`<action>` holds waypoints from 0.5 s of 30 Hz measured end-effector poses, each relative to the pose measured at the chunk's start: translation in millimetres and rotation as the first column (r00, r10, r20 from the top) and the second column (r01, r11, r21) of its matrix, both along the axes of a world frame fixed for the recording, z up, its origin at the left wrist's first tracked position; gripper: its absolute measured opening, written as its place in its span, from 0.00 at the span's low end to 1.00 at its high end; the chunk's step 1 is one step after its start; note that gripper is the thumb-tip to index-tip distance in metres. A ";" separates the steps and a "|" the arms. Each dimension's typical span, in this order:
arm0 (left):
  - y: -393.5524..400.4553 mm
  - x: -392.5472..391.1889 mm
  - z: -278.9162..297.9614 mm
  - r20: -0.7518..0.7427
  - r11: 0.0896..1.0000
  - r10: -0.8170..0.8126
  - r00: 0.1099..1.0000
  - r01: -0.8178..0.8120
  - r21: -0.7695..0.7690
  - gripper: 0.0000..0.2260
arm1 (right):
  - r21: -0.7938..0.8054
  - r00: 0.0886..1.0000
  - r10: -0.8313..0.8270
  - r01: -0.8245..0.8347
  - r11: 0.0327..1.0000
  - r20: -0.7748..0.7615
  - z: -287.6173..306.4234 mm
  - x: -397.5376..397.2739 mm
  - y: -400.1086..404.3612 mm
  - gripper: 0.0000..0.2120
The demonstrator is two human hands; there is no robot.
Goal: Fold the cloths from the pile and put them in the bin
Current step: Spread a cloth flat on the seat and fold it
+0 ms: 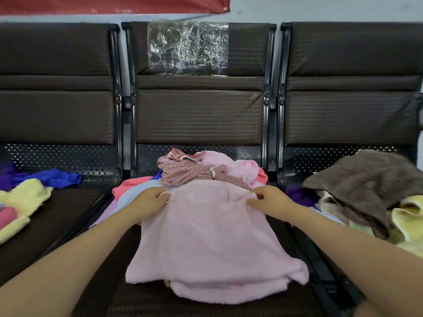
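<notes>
A pale pink fleece cloth (212, 239) lies spread over the middle seat, its near edge folded under. My left hand (152, 199) pinches its far left corner and my right hand (266, 199) pinches its far right corner. Behind my hands sits the pile (194, 172): a pink patterned cloth on top, with light pink, coral and blue pieces under it. No bin shows in this view.
I face a row of three dark brown seats (199, 115). On the left seat lie yellow cloths (25, 197) and a blue cloth (55, 177). The right seat carries a brown towel (366, 179), yellow cloths (409, 218) and a purple piece (297, 193).
</notes>
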State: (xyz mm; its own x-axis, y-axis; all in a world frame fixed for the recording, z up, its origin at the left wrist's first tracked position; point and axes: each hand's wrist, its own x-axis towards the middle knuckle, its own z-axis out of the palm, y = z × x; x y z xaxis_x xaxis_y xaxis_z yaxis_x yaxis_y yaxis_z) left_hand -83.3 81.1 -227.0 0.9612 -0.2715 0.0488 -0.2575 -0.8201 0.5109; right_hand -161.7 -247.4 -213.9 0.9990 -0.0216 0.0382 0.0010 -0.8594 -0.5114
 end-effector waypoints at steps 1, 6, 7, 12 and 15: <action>1.7 0.1 2.8 0.019 1.000 -0.005 1.000 0.005 -0.007 0.13 | 0.055 1.000 0.003 -0.003 0.998 -0.008 0.4 -0.2 -1.0 0.19; 8.0 -5.4 12.8 0.074 0.991 -0.019 0.997 0.029 -0.128 0.11 | 0.497 0.990 -0.049 0.110 0.861 -0.134 2.7 -5.4 -11.5 0.08; 10.8 -6.9 13.1 0.065 0.990 -0.016 0.998 0.025 -0.138 0.09 | 0.535 0.980 -0.052 0.150 0.831 -0.194 0.1 -6.8 -13.5 0.07; 25.7 -10.3 5.8 -0.003 0.999 -0.031 1.000 0.031 0.012 0.16 | 0.432 0.937 -0.043 0.201 0.879 -0.348 -8.8 -16.4 -13.6 0.07; 31.3 -9.3 4.1 -0.058 1.000 -0.016 0.998 0.015 -0.008 0.11 | 0.518 0.961 -0.169 0.261 0.814 -0.220 -2.3 -12.6 -12.8 0.10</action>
State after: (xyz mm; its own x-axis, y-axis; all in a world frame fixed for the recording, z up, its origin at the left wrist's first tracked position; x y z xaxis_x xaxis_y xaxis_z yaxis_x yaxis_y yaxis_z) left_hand -92.6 112.4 -222.9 0.9582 -0.2861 -0.0047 -0.2400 -0.8126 0.5311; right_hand -174.3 -260.1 -216.2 0.9578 -0.2072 -0.1991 -0.2704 -0.4158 -0.8683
